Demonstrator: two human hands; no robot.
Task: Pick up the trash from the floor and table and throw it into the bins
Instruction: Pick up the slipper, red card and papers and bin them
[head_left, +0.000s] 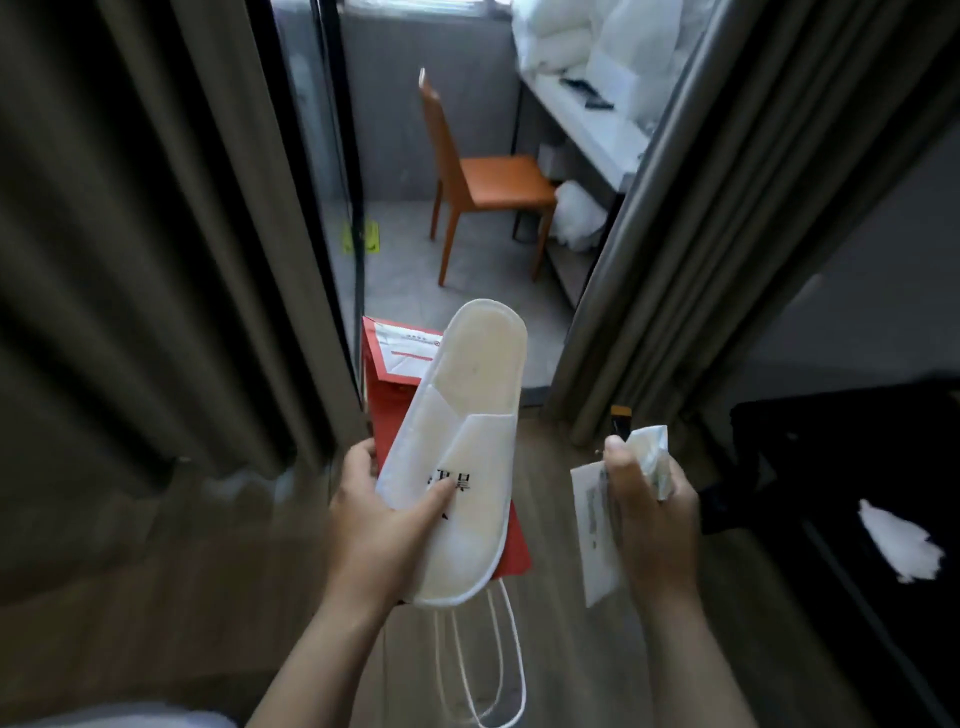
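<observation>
Head | left hand (375, 526) grips slipper (470, 410) and red bag (388, 402), thumb atop | right hand (655, 525) clutches papers (593, 525)

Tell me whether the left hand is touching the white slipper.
Touching. The head view shows the left hand gripping the white slipper, with its thumb lying across the printed toe strap.

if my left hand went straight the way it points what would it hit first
Probably the orange chair; nothing else shows ahead of the left hand and its slipper, depth unclear.
</observation>
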